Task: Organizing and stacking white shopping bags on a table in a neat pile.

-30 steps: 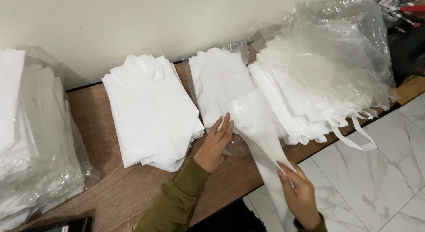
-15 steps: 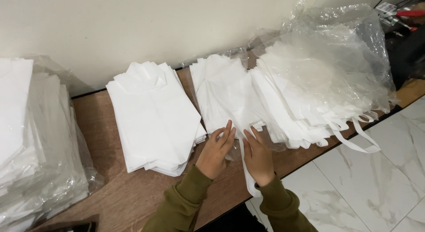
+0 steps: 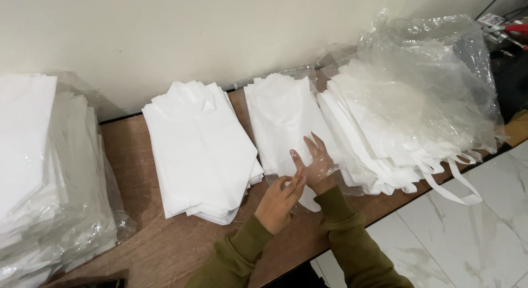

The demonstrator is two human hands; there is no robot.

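Since the earlier frame the right hand (image 3: pixel 318 168) has crossed up onto the middle stack of folded white non-woven bags (image 3: pixel 286 120), fingers spread flat. Left hand (image 3: pixel 278 203) beside it, fingers loosely curled, pinching a thin clear film as far as shows. Step judged: smoothing the top piece; next calls for squaring its edges. Left, second white stack (image 3: pixel 201 150); right, plastic-covered pile (image 3: pixel 418 112); all on brown wooden table (image 3: pixel 137 249).

Matt white cloth bags (image 3: pixel 286 123) lie on a smooth wooden worktop (image 3: pixel 126 150); glossy clear plastic wrap (image 3: pixel 429 84) is crinkled.
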